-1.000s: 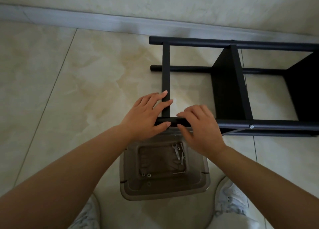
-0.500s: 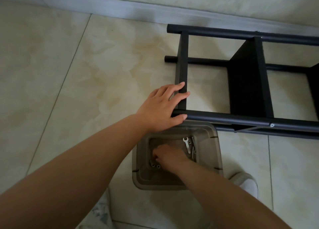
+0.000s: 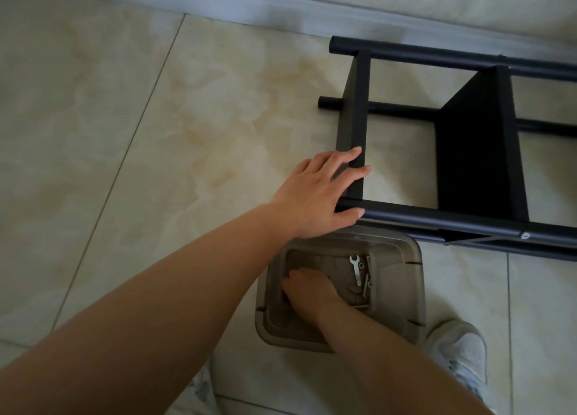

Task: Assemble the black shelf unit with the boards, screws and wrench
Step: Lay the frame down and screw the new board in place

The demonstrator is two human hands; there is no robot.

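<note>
The black shelf unit (image 3: 474,152) lies on its side on the tiled floor, its tubes running to the right. My left hand (image 3: 318,196) rests on the corner where the near tube meets the end board (image 3: 356,124), fingers straight, thumb on the tube. My right hand (image 3: 307,291) reaches down into a translucent brown bin (image 3: 402,292); its fingertips are at the bin's floor on the left, and I cannot tell whether they pinch anything. A small silver wrench (image 3: 356,269) and a few screws (image 3: 368,285) lie in the bin to the right of that hand.
A pale skirting board (image 3: 249,8) and the wall run along the top. A screw head (image 3: 525,235) shows on the near tube. My white shoe (image 3: 459,352) stands right of the bin, another shoe (image 3: 199,389) at the bottom left. Tiled floor spreads to the left.
My right hand left the near tube and went down into the bin, then shifted slightly left inside it. My left hand stayed on the shelf corner. The view moved left.
</note>
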